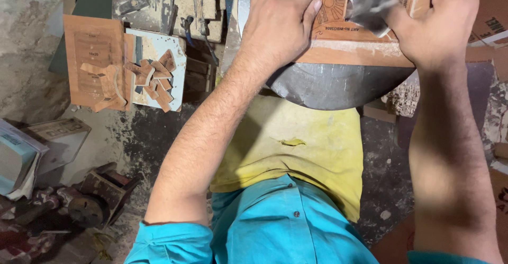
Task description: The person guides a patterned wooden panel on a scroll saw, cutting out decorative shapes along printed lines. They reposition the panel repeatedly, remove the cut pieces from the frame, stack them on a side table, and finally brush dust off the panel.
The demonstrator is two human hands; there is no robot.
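Two hands [278, 23] on one brown sheet [352, 52]

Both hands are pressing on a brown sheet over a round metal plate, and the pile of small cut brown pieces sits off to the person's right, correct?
Not quite. In the head view the small cut brown pieces lie to the person's left, beyond the left hand. The right hand, brown sheet and round metal plate are as described.

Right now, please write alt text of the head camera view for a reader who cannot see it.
The left hand presses flat on a brown card sheet lying over a round metal slab, and the right hand holds its other side. To the left, small brown cut pieces lie on a board.
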